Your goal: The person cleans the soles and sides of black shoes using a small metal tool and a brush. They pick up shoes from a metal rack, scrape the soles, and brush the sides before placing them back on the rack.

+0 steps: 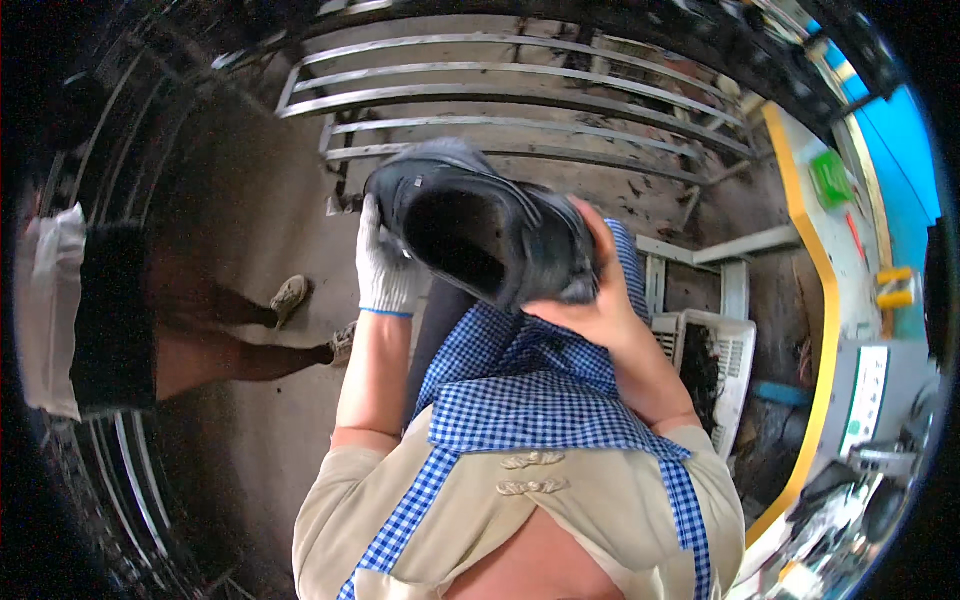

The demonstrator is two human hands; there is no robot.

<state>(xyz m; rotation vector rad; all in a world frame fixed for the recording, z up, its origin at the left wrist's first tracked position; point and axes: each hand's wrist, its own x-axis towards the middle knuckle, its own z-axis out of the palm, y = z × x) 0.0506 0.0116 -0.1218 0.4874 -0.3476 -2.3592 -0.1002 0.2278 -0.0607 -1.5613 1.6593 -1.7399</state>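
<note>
A black shoe [545,235] is held up in front of my lap, its dark opening facing me. My left hand [385,262], in a white knitted glove with a blue cuff edge, grips the shoe's left end; most of its fingers are hidden behind it. Bare, my right hand [607,300] wraps round the right end, with the thumb along the lower edge and fingers over the upper side. The shoe is slightly blurred, and its sole is out of sight.
Metal rack rails [500,70] stand ahead. At right are a white plastic crate [735,375] with dark items and a yellow-edged workbench [825,270] carrying a green box [830,178] and a grey machine [880,400]. Another person [115,310] stands at left.
</note>
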